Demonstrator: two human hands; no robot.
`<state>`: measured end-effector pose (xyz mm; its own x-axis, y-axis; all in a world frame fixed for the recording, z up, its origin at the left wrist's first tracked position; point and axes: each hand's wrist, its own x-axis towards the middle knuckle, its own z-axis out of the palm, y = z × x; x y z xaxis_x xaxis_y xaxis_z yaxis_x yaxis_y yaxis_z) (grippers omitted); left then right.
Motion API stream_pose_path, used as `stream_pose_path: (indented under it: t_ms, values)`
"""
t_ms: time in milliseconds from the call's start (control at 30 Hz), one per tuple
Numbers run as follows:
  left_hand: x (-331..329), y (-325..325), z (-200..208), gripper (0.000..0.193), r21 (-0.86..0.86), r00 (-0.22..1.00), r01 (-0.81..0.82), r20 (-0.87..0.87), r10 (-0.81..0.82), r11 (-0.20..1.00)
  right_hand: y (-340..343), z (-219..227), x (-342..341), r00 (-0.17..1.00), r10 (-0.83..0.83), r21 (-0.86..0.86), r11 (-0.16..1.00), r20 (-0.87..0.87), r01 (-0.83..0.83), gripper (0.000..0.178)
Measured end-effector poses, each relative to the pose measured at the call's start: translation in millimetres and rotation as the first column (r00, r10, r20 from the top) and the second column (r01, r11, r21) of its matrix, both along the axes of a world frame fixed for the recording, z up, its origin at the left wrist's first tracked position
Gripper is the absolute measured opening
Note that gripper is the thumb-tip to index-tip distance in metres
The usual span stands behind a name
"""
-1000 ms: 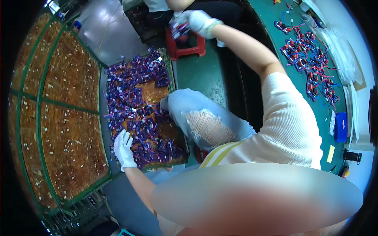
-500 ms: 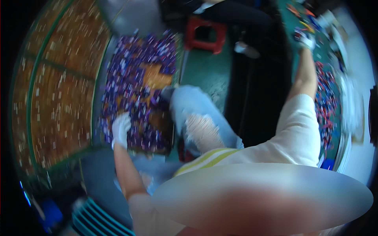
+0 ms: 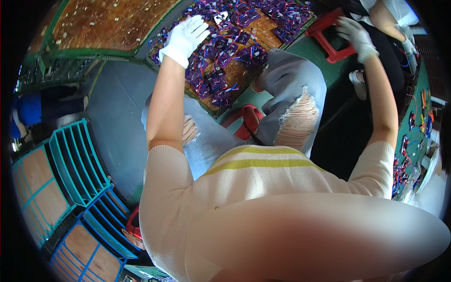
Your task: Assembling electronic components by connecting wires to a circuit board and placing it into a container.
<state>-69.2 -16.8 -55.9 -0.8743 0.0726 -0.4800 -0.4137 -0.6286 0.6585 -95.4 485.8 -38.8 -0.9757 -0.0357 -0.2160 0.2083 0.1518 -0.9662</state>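
My left hand (image 3: 184, 40), in a white glove, lies over the near left part of a crowd of small purple parts with red and blue wires (image 3: 218, 80). Its fingers are stretched out, and whether the palm touches the parts cannot be seen. A small white piece (image 3: 221, 18) sits among the parts just right of the fingertips. These parts cover much of a brown board (image 3: 265, 34). My right hand (image 3: 357, 36), gloved too, hangs in the air by a red plastic stool (image 3: 334, 57), fingers extended and nothing visible in them.
At upper left stands a brown worktop with a green frame (image 3: 108, 23). Teal (image 3: 77, 160) and blue (image 3: 105, 225) slatted chairs are at lower left. Another person's gloved hand (image 3: 408, 46) is at upper right, near a green bench (image 3: 425, 84) with wired parts and tools.
My view has turned toward the board of purple parts. My right hand has left the bench at right and come over by the red stool. The left hand remains over the parts.
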Motion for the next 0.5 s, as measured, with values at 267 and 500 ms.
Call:
stream_pose_path:
  t_ms: [267,500]
  values:
    - [10.9,-8.3,8.6,0.036,-0.027,0.963,0.097,-0.250,-0.100,0.995,-252.5,-146.7,3.0,-0.046,0.956,0.896,-0.289,0.291,-0.336,0.038]
    - [16.6,-55.1,9.5,0.033,0.158,0.956,-0.006,-0.290,0.052,0.987,-258.0,-139.6,-23.5,0.229,0.622,0.647,-0.608,0.748,-0.460,0.024]
